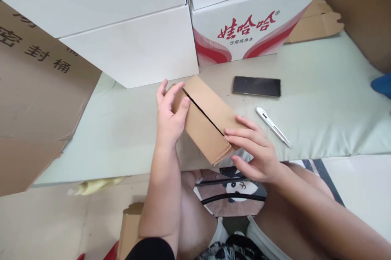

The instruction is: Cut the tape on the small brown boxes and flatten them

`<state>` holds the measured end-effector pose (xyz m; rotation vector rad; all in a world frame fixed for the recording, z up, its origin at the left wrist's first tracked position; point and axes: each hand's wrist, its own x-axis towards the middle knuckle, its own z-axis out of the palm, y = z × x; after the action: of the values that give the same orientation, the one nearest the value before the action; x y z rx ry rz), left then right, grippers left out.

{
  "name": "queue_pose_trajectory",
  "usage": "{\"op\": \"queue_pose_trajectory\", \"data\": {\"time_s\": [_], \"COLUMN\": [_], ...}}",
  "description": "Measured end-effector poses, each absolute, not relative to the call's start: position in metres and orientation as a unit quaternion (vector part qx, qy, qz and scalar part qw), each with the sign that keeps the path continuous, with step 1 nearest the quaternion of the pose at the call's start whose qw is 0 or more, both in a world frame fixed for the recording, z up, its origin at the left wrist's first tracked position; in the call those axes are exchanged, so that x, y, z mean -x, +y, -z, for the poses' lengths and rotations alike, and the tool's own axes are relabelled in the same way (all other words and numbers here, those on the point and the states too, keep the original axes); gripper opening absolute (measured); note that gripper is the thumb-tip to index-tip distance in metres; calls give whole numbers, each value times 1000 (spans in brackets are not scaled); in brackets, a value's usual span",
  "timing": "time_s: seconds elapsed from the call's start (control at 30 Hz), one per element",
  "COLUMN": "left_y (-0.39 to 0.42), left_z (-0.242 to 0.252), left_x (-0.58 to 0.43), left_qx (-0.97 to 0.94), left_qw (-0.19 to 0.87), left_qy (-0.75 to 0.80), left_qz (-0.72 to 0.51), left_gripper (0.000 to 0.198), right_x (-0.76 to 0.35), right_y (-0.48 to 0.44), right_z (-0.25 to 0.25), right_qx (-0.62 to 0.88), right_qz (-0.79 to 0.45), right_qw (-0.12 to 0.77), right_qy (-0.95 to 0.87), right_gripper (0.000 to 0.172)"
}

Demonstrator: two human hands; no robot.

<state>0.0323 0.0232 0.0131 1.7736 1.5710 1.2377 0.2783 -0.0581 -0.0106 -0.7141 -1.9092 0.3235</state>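
A small brown cardboard box point(210, 111) is between my two hands at the front of the green-covered surface, turned at a slant. Its top flaps meet along a narrow dark gap. My left hand point(172, 115) grips the far left end, with the thumb on the top near the gap and the fingers around the end. At the near right end, my right hand point(256, 150) holds the corner with its fingers spread over the top edge and the thumb lower down. A white utility knife point(273, 126) lies to the right of the box, beyond my right hand.
A black phone point(257, 86) lies behind the knife. White cartons point(131, 52) and a red-and-white carton point(241, 36) stand stacked at the back. A large brown carton point(33, 101) is at the left. The green-covered surface point(330, 101) ends just before my knees.
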Motion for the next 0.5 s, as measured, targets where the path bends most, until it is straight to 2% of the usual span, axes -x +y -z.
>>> {"op": "queue_pose_trajectory", "data": {"time_s": [0.1,0.27,0.37,0.5], "left_y": [21,22,24,26], "left_z": [-16,-13,-10,-9], "left_x": [-34,-32,-28,-25], "left_qx": [-632,-619,-614,-613], "left_qw": [234,238,232,233], "left_qy": [579,580,582,581], "left_qz": [-458,-474,-480,-482], "left_gripper": [57,42,35,33], "right_x": [-282,-287,-286,-288], "right_y": [-61,-57,-51,-44], "right_z": [18,38,48,53], "right_qx": [348,400,396,424], "right_qz": [-191,-349,-444,-551], "right_qw": [543,509,516,482], "right_qy": [-740,-677,-616,-533], "right_gripper": [62,45,53,65]}}
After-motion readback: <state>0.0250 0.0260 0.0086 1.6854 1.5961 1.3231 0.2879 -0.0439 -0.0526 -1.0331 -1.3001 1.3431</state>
